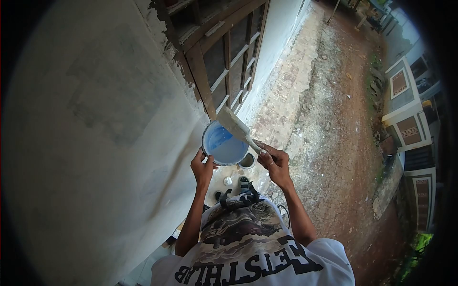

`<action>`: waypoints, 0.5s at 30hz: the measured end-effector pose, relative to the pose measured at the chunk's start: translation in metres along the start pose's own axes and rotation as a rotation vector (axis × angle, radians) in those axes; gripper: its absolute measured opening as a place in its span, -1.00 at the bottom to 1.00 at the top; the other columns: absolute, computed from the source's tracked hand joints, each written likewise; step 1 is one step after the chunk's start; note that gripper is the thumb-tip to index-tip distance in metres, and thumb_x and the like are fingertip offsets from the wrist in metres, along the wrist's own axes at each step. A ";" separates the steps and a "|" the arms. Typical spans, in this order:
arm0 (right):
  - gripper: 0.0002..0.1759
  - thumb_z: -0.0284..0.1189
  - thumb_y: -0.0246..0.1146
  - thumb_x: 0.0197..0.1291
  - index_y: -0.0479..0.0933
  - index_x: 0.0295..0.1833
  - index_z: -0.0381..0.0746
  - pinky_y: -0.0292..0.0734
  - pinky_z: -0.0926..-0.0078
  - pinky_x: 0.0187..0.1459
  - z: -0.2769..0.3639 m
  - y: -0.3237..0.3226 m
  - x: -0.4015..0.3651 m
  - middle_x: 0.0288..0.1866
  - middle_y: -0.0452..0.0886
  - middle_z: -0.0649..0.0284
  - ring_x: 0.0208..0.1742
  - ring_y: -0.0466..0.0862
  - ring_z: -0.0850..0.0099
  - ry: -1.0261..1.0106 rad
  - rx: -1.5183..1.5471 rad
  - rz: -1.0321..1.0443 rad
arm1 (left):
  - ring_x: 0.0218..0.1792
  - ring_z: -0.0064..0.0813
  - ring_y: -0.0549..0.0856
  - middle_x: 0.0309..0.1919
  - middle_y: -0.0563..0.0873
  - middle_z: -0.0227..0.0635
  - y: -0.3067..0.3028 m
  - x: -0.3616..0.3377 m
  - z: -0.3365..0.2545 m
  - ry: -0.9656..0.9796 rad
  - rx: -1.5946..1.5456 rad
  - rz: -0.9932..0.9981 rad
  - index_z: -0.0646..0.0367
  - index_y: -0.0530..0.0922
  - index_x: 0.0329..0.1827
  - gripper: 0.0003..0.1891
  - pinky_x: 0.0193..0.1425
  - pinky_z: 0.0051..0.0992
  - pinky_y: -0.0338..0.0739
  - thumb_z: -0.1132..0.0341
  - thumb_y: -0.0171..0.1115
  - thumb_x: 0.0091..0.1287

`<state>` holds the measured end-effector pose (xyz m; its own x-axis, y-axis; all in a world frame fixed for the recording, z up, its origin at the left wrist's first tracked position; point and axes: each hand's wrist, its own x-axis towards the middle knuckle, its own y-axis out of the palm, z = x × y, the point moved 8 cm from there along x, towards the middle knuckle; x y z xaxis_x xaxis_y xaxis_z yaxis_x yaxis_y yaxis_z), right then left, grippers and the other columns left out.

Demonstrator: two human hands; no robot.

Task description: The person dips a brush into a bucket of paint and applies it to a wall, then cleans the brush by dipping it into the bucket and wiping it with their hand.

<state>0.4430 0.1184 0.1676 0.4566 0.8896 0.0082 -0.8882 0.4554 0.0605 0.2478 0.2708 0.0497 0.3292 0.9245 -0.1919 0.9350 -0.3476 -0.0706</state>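
Note:
My left hand (203,167) grips the near rim of a round blue paint bucket (206,143) with its fingers closed. Pale bluish-white paint (228,151) lies inside, and brighter blue shows on the far inner wall. In my right hand (275,164) is the handle of a wide, paint-caked paintbrush (234,124). Its flat head points up and left and overlaps the bucket's right rim in this view. Beside both, on the left, rises a whitish wall (119,109) with grey patches.
A brown wooden window (234,62) is set in the wall ahead, by a rough plaster edge. Below the bucket, a small dark-mouthed container (247,161) stands near my feet. A paved strip (286,100) and a dirt path (348,138) run along the right.

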 end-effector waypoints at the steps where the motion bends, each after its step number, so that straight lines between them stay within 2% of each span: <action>1: -0.62 -0.42 0.11 0.40 0.51 0.26 -0.35 0.24 0.66 -0.41 -0.001 0.000 0.000 -0.45 0.40 0.49 -0.44 0.26 0.67 0.001 0.016 0.003 | -0.52 -0.36 0.75 -0.22 0.72 -0.07 0.000 0.000 0.001 -0.002 0.003 -0.005 0.48 0.41 0.24 -0.54 -0.57 -0.54 0.67 0.60 0.10 0.23; 5: -0.61 -0.40 0.13 0.40 0.51 0.26 -0.34 0.26 0.66 -0.39 -0.017 0.003 0.000 -0.43 0.40 0.50 -0.42 0.26 0.67 0.064 0.030 0.010 | -0.52 -0.36 0.75 -0.20 0.72 -0.06 -0.001 0.001 0.003 0.002 -0.002 0.001 0.48 0.40 0.25 -0.53 -0.57 -0.54 0.67 0.60 0.10 0.23; 8: -0.60 -0.38 0.13 0.41 0.50 0.26 -0.34 0.27 0.67 -0.35 -0.051 0.003 0.000 -0.40 0.43 0.50 -0.39 0.28 0.68 0.086 0.019 0.010 | -0.51 -0.29 0.77 -0.20 0.72 -0.05 -0.001 0.000 0.005 0.009 0.012 -0.012 0.43 0.42 0.27 -0.51 -0.52 -0.50 0.69 0.59 0.05 0.22; 10: -0.59 -0.36 0.14 0.41 0.50 0.26 -0.34 0.29 0.67 -0.34 -0.072 0.003 -0.002 -0.37 0.44 0.49 -0.37 0.30 0.67 0.115 0.013 0.014 | -0.54 -0.38 0.74 -0.19 0.71 -0.04 -0.003 0.001 0.008 0.010 -0.007 -0.030 0.51 0.42 0.22 -0.56 -0.56 -0.55 0.67 0.59 0.10 0.23; 15: -0.58 -0.29 0.15 0.43 0.53 0.22 -0.37 0.38 0.65 -0.25 -0.111 -0.003 -0.004 -0.26 0.54 0.42 -0.28 0.38 0.66 0.122 -0.067 -0.014 | -0.54 -0.38 0.74 -0.19 0.71 -0.05 -0.002 0.000 -0.002 -0.009 -0.049 0.011 0.51 0.44 0.18 -0.58 -0.56 -0.55 0.67 0.59 0.09 0.23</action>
<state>0.4381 0.1179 0.0568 0.4634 0.8788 -0.1137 -0.8849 0.4657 -0.0071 0.2464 0.2715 0.0519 0.3386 0.9192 -0.2011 0.9368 -0.3494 -0.0200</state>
